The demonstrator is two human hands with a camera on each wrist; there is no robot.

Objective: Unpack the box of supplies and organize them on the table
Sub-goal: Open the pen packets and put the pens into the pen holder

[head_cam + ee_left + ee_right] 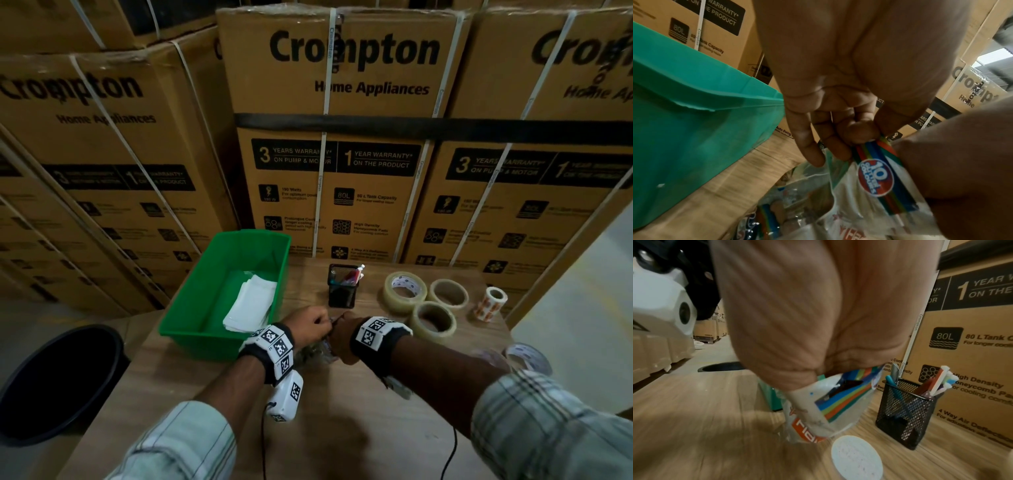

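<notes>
Head view: a clear plastic packet (320, 353) with a rainbow-striped header was held between both hands just above the wooden surface (342, 428), near its middle and just beside the green bin (205, 329). The left hand (310, 323) pinched the striped top edge of the packet between thumb and curled fingers (857, 129); the left wrist view showed a round label reading "10" on that header. The right hand (342, 337) met the left at the same top edge, its fingers closed on the plastic, and the right wrist view showed the packet hanging below the palm with orange lettering lower down. What the packet contained could not be made out.

Inside the green bin lay a stack of white folded sheets (251, 303). Behind the hands stood a black mesh pen holder (342, 291), upright, with pens and markers in it. To its right three rolls of tape (404, 291) lay flat and close together, two of them touching, and a small roll of printed stickers (491, 303) stood beyond them. Another clear roll (527, 356) lay at the right edge of the surface, beside the right forearm. A black round tub (58, 380) sat on the floor to the left. Strapped cartons (342, 137) marked "Crompton Home Appliances" were stacked behind the surface.
</notes>
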